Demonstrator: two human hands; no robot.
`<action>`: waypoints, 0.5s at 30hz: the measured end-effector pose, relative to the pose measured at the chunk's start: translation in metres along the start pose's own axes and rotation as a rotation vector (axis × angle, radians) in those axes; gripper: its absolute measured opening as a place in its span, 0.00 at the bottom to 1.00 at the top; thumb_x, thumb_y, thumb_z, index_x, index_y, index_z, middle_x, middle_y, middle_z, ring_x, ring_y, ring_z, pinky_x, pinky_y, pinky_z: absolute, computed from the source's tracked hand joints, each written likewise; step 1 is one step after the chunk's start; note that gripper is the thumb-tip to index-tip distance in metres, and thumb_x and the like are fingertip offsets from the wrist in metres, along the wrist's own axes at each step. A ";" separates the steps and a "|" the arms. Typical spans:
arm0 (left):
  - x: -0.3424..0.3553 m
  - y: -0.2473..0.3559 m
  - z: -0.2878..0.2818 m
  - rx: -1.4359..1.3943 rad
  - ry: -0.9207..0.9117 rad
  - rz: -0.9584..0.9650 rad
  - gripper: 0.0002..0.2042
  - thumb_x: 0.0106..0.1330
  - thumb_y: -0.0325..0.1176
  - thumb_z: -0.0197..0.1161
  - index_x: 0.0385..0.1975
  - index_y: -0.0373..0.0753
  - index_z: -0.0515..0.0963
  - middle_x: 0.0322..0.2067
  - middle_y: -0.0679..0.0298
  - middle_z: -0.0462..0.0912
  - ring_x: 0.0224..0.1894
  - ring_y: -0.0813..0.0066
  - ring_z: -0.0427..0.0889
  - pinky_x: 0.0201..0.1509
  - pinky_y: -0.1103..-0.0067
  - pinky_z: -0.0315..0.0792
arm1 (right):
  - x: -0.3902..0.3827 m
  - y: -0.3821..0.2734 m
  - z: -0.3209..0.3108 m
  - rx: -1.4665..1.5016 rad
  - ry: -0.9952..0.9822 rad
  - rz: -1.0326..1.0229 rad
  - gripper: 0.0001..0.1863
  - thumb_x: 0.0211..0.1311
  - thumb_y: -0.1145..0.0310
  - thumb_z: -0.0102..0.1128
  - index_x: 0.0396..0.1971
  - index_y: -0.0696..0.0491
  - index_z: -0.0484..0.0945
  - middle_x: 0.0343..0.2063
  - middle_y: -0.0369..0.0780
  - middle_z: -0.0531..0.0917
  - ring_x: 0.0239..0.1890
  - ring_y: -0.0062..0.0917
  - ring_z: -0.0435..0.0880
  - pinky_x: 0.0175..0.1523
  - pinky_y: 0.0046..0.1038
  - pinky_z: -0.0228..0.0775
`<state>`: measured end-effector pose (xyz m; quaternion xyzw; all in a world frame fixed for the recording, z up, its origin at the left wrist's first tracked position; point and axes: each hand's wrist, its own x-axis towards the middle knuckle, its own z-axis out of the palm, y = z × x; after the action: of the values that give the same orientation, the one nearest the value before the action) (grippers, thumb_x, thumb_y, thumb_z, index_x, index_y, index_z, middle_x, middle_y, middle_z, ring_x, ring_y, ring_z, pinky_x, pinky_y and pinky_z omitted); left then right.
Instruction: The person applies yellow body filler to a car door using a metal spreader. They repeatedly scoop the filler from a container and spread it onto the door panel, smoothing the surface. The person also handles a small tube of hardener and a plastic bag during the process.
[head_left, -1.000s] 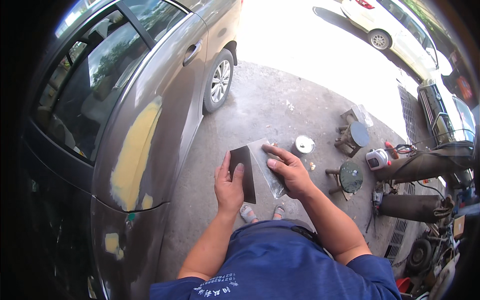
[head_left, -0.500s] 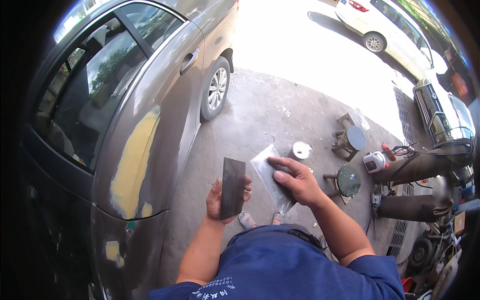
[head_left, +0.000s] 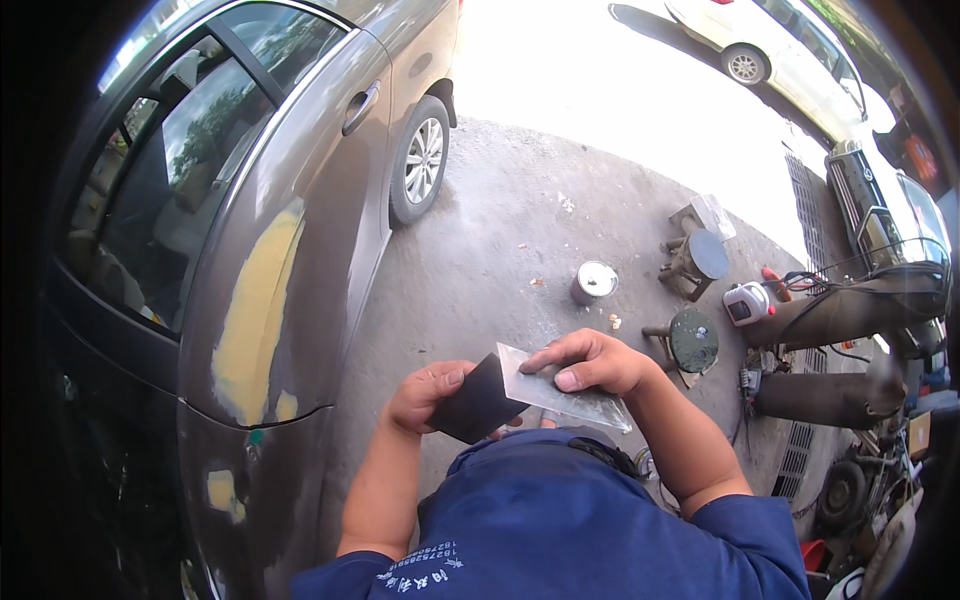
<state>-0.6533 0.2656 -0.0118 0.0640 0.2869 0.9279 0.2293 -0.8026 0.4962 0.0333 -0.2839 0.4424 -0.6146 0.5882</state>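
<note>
My left hand (head_left: 425,392) is closed on a dark rectangular flat plate (head_left: 478,402), tilted, low in front of my body. My right hand (head_left: 590,362) is closed on a pale, shiny thin plate (head_left: 535,395), thumb and fingers lying on its face. The two plates meet or overlap at their near edges; I cannot tell exactly where they touch. To my left is a brown car (head_left: 340,220) with a pale yellow patch (head_left: 255,320) and smaller patches on its body.
An open tin (head_left: 594,282) stands on the concrete floor (head_left: 500,220). Round stools (head_left: 706,254), a white jug (head_left: 748,303), cylinders (head_left: 830,408), cables and a drain grate (head_left: 805,200) are at the right. A white car (head_left: 790,60) and a second vehicle (head_left: 862,210) are beyond.
Both hands have come lower toward my body. The dark plate has turned to lie more tilted, and the plates, which were apart half a second ago, have come together.
</note>
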 end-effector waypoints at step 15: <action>0.016 -0.019 0.004 0.075 0.193 -0.152 0.38 0.61 0.54 0.55 0.61 0.26 0.59 0.54 0.40 0.70 0.51 0.36 0.76 0.47 0.50 0.77 | 0.010 0.004 0.012 -0.865 0.324 -0.300 0.14 0.64 0.60 0.55 0.34 0.57 0.75 0.33 0.45 0.75 0.38 0.41 0.76 0.43 0.36 0.68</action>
<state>-0.6593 0.2888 -0.0189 -0.0389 0.3461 0.8983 0.2679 -0.7919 0.4848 0.0330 -0.4636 0.6975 -0.4887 0.2447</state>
